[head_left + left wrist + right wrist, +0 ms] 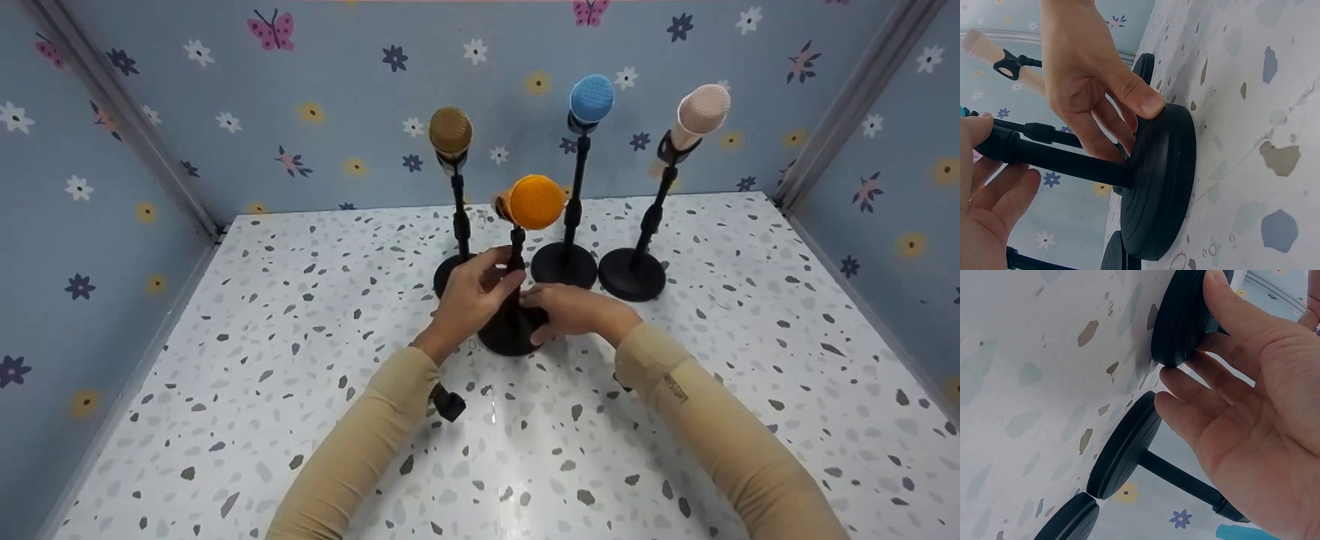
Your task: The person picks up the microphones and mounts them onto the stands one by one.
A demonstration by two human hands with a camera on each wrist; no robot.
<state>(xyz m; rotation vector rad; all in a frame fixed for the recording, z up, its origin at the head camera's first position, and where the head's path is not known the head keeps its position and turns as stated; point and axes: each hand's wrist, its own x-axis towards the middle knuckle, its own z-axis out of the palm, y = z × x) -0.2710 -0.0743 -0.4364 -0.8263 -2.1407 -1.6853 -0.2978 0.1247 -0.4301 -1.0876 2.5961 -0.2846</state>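
In the head view, a microphone with an orange head (536, 202) sits on a black desk stand with a round base (504, 337). My left hand (471, 296) grips the pole of this stand below the microphone; in the left wrist view its fingers curl round the thick black collar (999, 145). My right hand (576, 309) holds the same stand low down. Its thumb (1148, 104) presses on the rim of the base while the other fingers reach over the base towards the pole. The stand is upright, with its base at the speckled tabletop.
Behind stand three more microphones on black stands: a gold one (451, 131) at left, a blue one (592, 99) and a pale pink one (703, 110) at right. Their bases are close together. Flower-patterned panels (315, 112) enclose the white speckled table (300, 390).
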